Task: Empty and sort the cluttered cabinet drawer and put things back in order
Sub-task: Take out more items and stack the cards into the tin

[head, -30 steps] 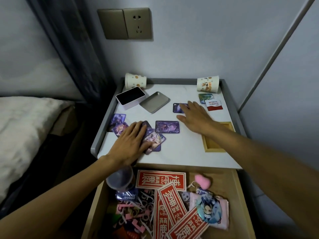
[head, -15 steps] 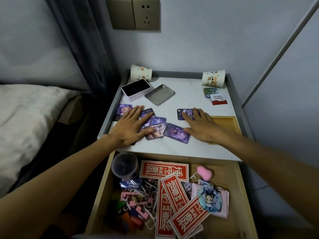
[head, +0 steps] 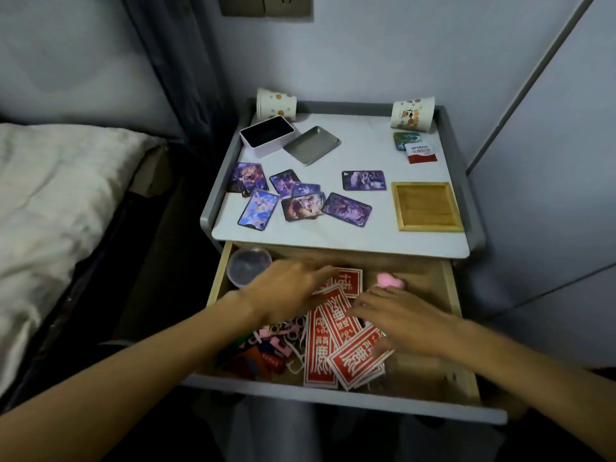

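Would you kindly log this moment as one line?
left hand: over red rectangular stickers in open wooden drawer | right hand: on stickers | purple picture cards: on white cabinet top

White rumpled bedding (head: 60, 195) fills the left side, its edge lying over a dark bed frame (head: 83, 295). A brown cardboard-like piece (head: 150, 171) sits at the corner of the bedding, between it and the cabinet (head: 343, 106). A dark curtain (head: 166, 61) hangs down behind that gap. On the pale wall (head: 383, 45) above, a bronze switch plate (head: 241, 5) and a matching wall socket (head: 286, 6) sit side by side, cut off by the top edge. A pale grey panel (head: 550, 161) stands at right.
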`<state>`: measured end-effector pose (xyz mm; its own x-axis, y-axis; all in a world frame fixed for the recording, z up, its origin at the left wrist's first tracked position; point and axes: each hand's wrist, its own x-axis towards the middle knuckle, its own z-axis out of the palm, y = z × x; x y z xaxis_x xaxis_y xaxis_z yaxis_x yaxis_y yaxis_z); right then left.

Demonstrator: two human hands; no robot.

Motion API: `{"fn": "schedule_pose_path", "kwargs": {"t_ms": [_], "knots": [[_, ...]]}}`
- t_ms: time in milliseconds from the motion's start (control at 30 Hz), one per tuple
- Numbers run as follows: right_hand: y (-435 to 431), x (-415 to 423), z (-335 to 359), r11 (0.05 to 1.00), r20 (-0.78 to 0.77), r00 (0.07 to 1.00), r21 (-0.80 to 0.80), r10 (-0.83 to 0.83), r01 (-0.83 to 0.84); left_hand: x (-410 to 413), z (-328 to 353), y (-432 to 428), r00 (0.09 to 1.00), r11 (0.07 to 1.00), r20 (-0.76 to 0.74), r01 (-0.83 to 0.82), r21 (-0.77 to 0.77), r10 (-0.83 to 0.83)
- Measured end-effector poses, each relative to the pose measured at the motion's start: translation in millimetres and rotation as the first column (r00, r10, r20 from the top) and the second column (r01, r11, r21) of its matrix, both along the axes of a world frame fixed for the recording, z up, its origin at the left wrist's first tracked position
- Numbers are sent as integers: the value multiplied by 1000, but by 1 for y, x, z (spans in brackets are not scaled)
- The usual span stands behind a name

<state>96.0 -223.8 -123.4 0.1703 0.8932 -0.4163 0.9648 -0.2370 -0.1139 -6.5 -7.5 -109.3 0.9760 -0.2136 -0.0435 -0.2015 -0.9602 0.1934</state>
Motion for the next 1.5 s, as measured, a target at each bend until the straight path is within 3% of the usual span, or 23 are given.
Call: {"fn": "schedule_pose_path", "kwargs": {"t_ms": [67, 133, 333, 600, 767, 900, 1167, 1300, 1500], "knots": [[-19, 0, -22, 988, 51, 996, -132, -70, 77, -4, -24, -10, 966, 992, -245, -57, 108, 83], [-32, 3, -28, 980, 92, 990, -159, -109, 123, 0, -44, -13, 915, 978, -373, -85, 189, 152], [-48, 14, -28, 957, 96, 967, -149, -235, 248, 18, -77, -14, 938, 960, -274, -148, 236, 212], [-12, -21, -44, 978, -60, 976, -30, -209, 207, 26, -76, -15, 926, 945, -266, -199, 259, 267], [1, -15, -64, 857, -345, 805, 2, -482, 515, 28, -80, -11, 933, 954, -234, -236, 184, 275], [9, -8, -59, 684, -532, 559, -53, -636, 727, 33, -76, -9, 949, 958, -148, -260, 121, 277], [18, 7, -50, 597, -709, 305, -201, -635, 777, 40, -53, -8, 908, 919, -233, -379, -111, 347], [18, 16, -37, 599, -743, 326, -124, -584, 791, 37, -30, 0, 825, 841, -393, -506, -192, 407], [17, 7, -6, 614, -806, 427, 102, -410, 783, 8, 5, 8, 714, 630, -634, -646, -431, 298]]}}
